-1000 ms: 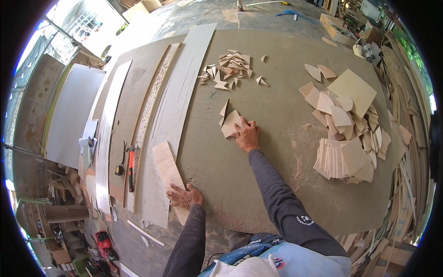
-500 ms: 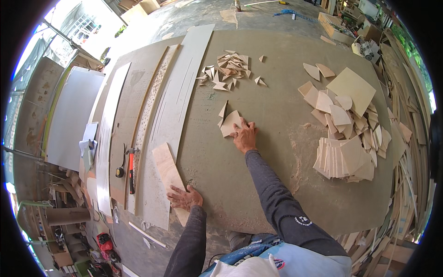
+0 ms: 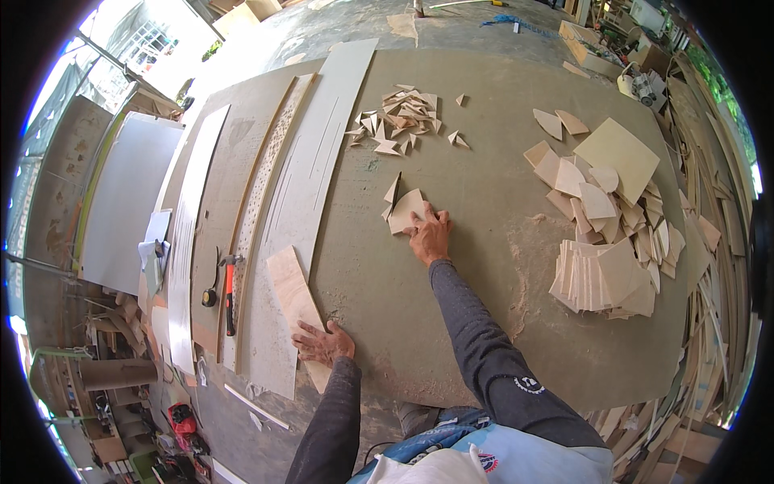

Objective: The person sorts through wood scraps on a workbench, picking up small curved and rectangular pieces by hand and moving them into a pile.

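While your left hand (image 3: 324, 343) lies spread flat on the pale board (image 3: 291, 278), your right hand (image 3: 429, 232) is half-open, just pressing the wood piece (image 3: 408, 210) mid-way across the table (image 3: 492, 173). Looks light and stiff, maybe chippy at the corners, so I'd grab opposite edges. Thin black tool (image 3: 396, 194) touching it, scraps (image 3: 409, 113) beyond.

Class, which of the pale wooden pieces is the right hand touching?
The piece just right of the thin black object; only it touches the right hand.
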Tool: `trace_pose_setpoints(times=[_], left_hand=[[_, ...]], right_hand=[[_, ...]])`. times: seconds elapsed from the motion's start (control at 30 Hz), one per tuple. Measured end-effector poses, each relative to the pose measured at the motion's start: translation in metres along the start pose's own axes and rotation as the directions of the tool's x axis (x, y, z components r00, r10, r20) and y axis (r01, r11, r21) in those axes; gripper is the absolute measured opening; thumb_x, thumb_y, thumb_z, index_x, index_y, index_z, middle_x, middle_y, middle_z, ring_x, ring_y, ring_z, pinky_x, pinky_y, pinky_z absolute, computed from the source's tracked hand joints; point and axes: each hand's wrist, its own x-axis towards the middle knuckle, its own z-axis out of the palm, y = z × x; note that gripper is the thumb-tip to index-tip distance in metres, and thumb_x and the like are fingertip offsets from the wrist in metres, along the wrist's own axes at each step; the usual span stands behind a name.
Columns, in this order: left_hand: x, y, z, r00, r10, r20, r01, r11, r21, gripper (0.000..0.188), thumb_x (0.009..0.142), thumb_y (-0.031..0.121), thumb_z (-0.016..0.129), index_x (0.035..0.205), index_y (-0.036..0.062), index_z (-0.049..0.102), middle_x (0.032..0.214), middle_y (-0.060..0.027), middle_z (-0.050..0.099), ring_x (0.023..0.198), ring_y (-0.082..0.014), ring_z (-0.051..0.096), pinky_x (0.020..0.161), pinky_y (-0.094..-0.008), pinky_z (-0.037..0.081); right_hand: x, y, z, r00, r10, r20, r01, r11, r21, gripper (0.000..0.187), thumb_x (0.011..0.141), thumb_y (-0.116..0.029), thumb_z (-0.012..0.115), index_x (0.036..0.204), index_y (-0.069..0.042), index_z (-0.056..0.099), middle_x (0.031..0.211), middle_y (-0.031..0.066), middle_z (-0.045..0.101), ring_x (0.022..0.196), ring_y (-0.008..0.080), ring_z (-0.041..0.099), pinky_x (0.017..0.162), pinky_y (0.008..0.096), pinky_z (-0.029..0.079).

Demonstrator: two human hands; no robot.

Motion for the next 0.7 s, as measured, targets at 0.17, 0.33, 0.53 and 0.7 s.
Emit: trace_pose_setpoints(times=[0.17,0.33,0.53,0.7], left_hand=[[-0.0021,0.002,-0.004,1.0,-0.007,0.002,0.007,1.0,0.001,0.086,0.1,0.049,0.053,0.166,0.0178,0.007,0.17,-0.0232,0.009,0.158,-0.0374,0.007,0.124,-0.0598,0.004],[-0.0026,0.0005,-0.0036,1.0,0.007,-0.01,-0.007,1.0,-0.007,0.086,0.1,0.049,0.053,0.166,0.0174,0.007,0.169,-0.0234,0.009,0.158,-0.0378,0.007,0.124,-0.0601,0.004],[-0.0018,0.0018,-0.0059,1.0,-0.003,0.029,0.003,1.0,-0.011,0.088,0.1,0.051,0.052,0.166,0.017,0.004,0.17,-0.0229,0.006,0.158,-0.0367,0.004,0.124,-0.059,0.001],[-0.0007,0.0025,-0.0058,0.998,-0.012,0.054,0.013,1.0,-0.019,0.09,0.1,0.052,0.052,0.166,0.0178,0.001,0.17,-0.0224,0.003,0.158,-0.0358,0.0,0.125,-0.0582,-0.002]], right_hand=[[0.0005,-0.0013,0.0008,1.0,0.018,0.011,-0.018,1.0,0.013,0.04,0.083,-0.03,0.079,0.122,-0.018,0.077,0.147,0.0049,0.051,0.116,0.0329,0.043,0.103,0.0508,0.038],[0.0008,-0.0045,0.0006,0.999,0.05,-0.011,-0.05,0.999,0.003,0.042,0.082,-0.027,0.08,0.123,-0.018,0.077,0.149,0.0044,0.053,0.115,0.0304,0.042,0.105,0.0434,0.036],[0.0015,-0.0054,-0.0014,0.998,0.065,0.007,-0.065,0.998,0.016,0.042,0.081,-0.026,0.079,0.123,-0.018,0.077,0.148,0.0037,0.053,0.116,0.0306,0.041,0.106,0.0448,0.035],[0.0036,-0.0035,0.0011,0.998,0.064,-0.007,-0.064,0.997,0.032,0.043,0.082,-0.028,0.078,0.123,-0.017,0.077,0.15,0.0038,0.052,0.116,0.0308,0.041,0.108,0.0443,0.034]])
